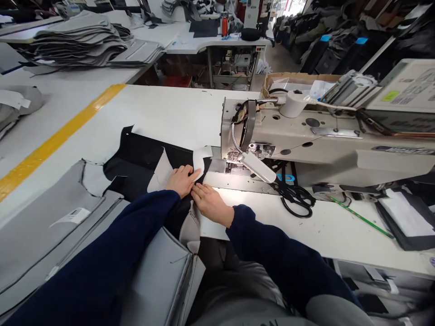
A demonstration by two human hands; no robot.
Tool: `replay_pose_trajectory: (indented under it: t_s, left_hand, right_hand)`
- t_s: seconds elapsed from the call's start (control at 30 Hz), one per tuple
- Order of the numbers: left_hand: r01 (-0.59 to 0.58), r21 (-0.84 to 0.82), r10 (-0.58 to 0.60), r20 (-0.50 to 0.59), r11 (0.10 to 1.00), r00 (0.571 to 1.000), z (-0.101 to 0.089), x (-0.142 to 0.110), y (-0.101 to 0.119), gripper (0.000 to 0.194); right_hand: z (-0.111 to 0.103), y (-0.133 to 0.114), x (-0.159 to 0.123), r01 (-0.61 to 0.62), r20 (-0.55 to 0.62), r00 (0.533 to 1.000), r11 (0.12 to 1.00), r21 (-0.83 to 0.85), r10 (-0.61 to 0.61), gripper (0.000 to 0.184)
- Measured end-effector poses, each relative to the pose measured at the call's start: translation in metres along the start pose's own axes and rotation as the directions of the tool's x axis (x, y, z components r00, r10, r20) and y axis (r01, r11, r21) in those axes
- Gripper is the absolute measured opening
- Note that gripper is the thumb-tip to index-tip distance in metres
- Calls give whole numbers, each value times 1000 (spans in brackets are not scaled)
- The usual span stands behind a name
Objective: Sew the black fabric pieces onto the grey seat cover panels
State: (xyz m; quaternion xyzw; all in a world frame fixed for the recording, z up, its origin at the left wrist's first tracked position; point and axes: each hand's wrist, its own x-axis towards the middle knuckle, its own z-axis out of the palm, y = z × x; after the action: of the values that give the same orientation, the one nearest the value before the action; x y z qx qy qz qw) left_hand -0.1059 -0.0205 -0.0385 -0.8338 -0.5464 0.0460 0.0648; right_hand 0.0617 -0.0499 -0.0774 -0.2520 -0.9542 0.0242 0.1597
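Note:
My left hand (pixel 181 180) lies flat, fingers together, on a black fabric piece (pixel 142 156) with a grey-white panel (pixel 161 174) on it, just left of the sewing machine (pixel 306 136). My right hand (pixel 212 203) rests palm down beside it, fingers stretched toward the left hand, pressing the fabric edge on the white table (pixel 170 113). A white strip of the fabric (pixel 200 158) runs toward the needle area (pixel 234 158), lit by the machine lamp (pixel 260 166). Both arms wear dark blue sleeves.
Black scissors (pixel 295 197) lie right of the needle plate. A green stick (pixel 360 217) rests further right. Grey fabric pieces (pixel 41 217) lie at the left; a yellow stripe (pixel 57 138) crosses the table. Stacked grey pieces (pixel 81 38) sit on a back table.

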Motion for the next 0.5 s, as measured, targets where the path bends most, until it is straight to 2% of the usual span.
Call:
replay_pose_trajectory:
  t_s: [0.13, 0.3, 0.5]
  left_hand:
    - [-23, 24, 22, 50, 999, 999, -4, 7, 1, 47]
    - [-120, -18, 121, 119, 993, 986, -5, 13, -6, 47]
    - [-153, -21, 154, 116, 988, 981, -5, 16, -13, 46]
  right_hand:
    - [-2, 2, 1, -5, -29, 1000, 1000, -12, 4, 37]
    - [-2, 3, 1, -15, -31, 999, 1000, 0, 15, 35]
    - [-6, 0, 4, -45, -15, 999, 998, 45, 46, 32]
